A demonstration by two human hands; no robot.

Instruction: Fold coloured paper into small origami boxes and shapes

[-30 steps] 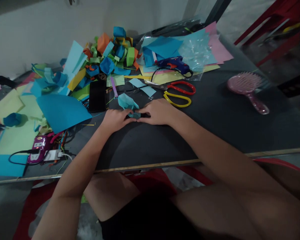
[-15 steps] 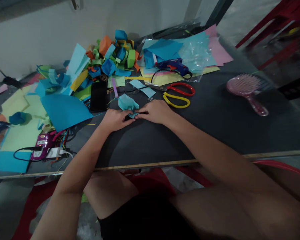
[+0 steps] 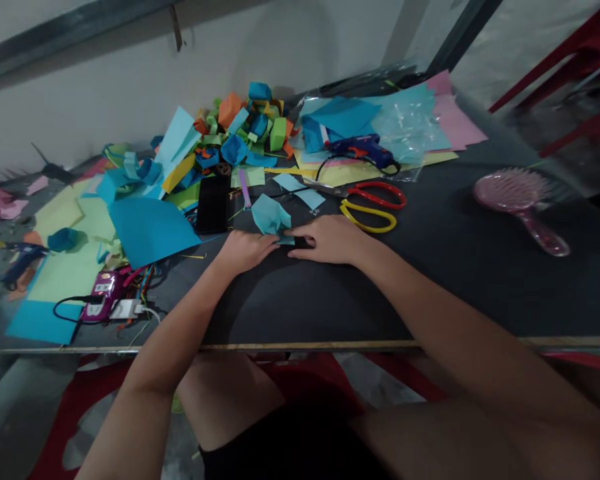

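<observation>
A small light-blue folded paper piece (image 3: 270, 217) lies on the dark table (image 3: 455, 267) just past my fingers. My left hand (image 3: 247, 248) is curled, its fingertips pinching the paper's near edge against the table. My right hand (image 3: 330, 240) lies palm down beside it, fingers pressed together on the same edge. The two hands almost touch. The part of the paper under my fingers is hidden.
A black phone (image 3: 213, 203) lies left of the paper. Red and yellow scissors (image 3: 373, 203) and a blue glue gun (image 3: 363, 148) sit behind my right hand. A heap of coloured paper scraps (image 3: 230, 133) fills the back left. A pink hairbrush (image 3: 523, 200) lies right. A purple device with cables (image 3: 100, 297) rests near the front edge.
My hands stay on the blue paper with barely any shift. The camera has tilted up and left, so everything sits slightly lower and to the right in the picture.
</observation>
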